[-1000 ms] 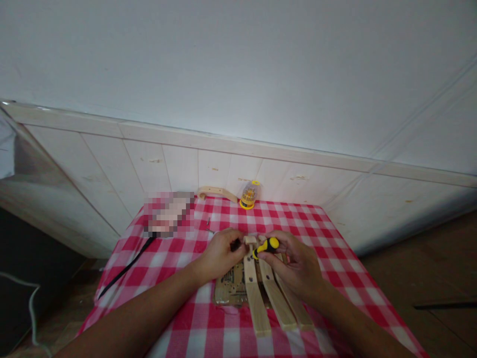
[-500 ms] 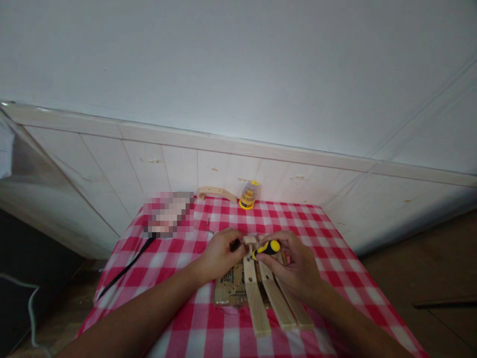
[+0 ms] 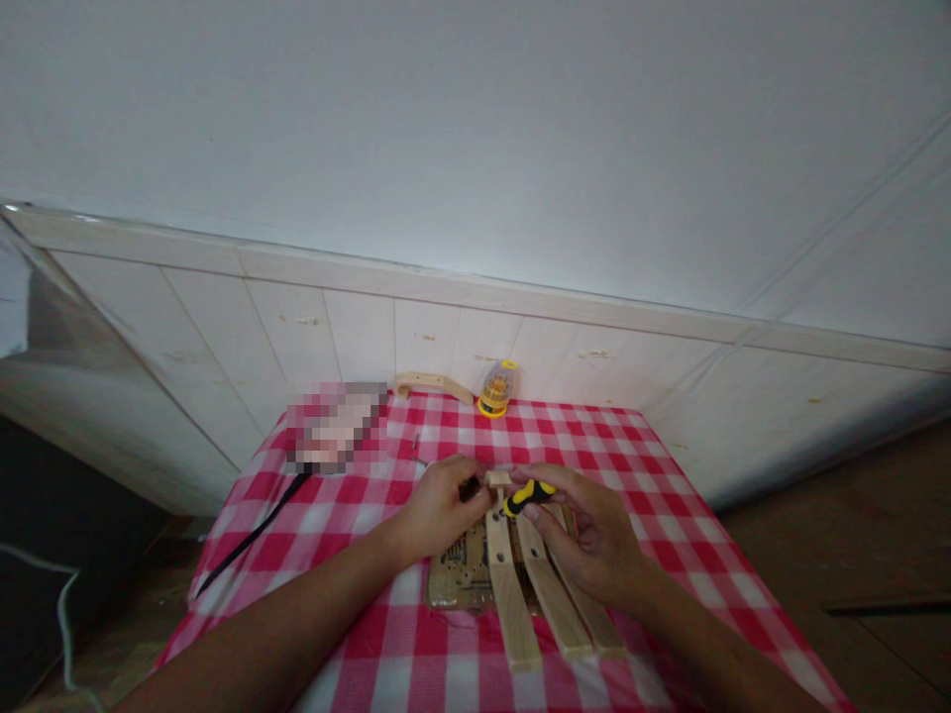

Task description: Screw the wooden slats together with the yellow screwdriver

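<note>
My right hand [image 3: 590,530] is closed round a short yellow-and-black screwdriver [image 3: 526,496], its tip pointing left toward the top of a wooden slat assembly [image 3: 520,594]. My left hand [image 3: 435,510] is closed, pinching the top end of the leftmost slat beside a small wooden block [image 3: 498,478]. Three pale slats fan out toward me over a brown board [image 3: 457,579] lying on the red-and-white checked tablecloth [image 3: 357,594].
A curved wooden piece [image 3: 431,382] and a clear yellow-based bit holder [image 3: 496,387] stand at the table's far edge by the white panelled wall. A blurred-out object [image 3: 334,426] lies at the far left, with a black strap [image 3: 253,535] trailing off it. Small screws [image 3: 416,446] lie nearby.
My right hand has turned the screwdriver slightly, its yellow end now lower and more covered by my fingers. The left hand and slats have stayed put.
</note>
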Tool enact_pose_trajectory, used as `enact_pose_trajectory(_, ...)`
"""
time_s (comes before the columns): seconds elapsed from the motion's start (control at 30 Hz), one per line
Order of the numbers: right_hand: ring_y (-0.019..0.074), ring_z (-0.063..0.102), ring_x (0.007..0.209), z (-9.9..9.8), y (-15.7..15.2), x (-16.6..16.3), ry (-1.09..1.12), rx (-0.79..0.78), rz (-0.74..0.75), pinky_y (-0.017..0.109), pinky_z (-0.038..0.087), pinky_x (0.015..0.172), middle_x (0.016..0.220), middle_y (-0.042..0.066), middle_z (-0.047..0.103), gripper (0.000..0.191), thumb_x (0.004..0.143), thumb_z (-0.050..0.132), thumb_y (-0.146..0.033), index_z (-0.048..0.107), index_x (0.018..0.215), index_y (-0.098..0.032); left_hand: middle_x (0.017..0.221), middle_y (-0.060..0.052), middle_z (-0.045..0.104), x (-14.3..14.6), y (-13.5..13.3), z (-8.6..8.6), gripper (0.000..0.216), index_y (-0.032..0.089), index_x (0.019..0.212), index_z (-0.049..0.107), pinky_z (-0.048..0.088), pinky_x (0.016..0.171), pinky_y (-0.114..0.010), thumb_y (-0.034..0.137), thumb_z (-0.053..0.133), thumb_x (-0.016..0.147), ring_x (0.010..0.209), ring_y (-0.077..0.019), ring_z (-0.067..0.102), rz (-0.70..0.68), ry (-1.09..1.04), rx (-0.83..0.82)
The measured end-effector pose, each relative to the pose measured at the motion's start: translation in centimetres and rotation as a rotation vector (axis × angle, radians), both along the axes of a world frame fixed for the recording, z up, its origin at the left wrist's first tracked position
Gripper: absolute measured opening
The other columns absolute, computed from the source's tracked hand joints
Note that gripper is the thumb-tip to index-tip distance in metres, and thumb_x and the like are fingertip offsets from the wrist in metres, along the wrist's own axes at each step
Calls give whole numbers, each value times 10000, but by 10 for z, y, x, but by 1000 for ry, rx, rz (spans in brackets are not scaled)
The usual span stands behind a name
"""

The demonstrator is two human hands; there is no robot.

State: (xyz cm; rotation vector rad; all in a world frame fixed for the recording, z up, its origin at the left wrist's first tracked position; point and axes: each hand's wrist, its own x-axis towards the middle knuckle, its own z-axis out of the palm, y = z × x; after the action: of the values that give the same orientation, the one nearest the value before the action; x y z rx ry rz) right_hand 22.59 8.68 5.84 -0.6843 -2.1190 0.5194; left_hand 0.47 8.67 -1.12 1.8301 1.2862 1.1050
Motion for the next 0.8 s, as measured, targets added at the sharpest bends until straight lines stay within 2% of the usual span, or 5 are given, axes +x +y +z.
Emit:
enact_pose_trajectory(0.2, 224, 848, 935, -3, -1, -1, 1, -37, -56, 347, 718, 836, 1137, 76, 855, 342, 967, 679, -149, 723, 1287, -262, 777, -40, 704, 0, -1, 1, 173, 180, 790, 680, 426, 649, -270, 286, 620, 914, 711, -183, 631, 5, -5, -1)
enact_pose_trajectory(0.43, 212, 850, 898, -3, -1, -1, 15, -21, -59, 319, 712, 814, 1095, 53, 860, 318, 959, 698, -143, 724, 1248, -270, 774, -35, 699, -1, -2, 5, 166, 179, 782, 669, 423, 665, -265, 267, 624, 915, 723, -178, 638, -4, 0, 16)
enact_pose_trajectory(0.8, 223, 852, 886, 4, -1, -4, 22, -131, -76, 328, 709, 820, 1023, 45, 863, 239, 934, 733, -183, 728, 1163, -254, 762, -21, 687, 0, -2, 3, 159, 186, 781, 653, 401, 647, -257, 265, 629, 917, 709, -172, 620, 0, -2, 16)
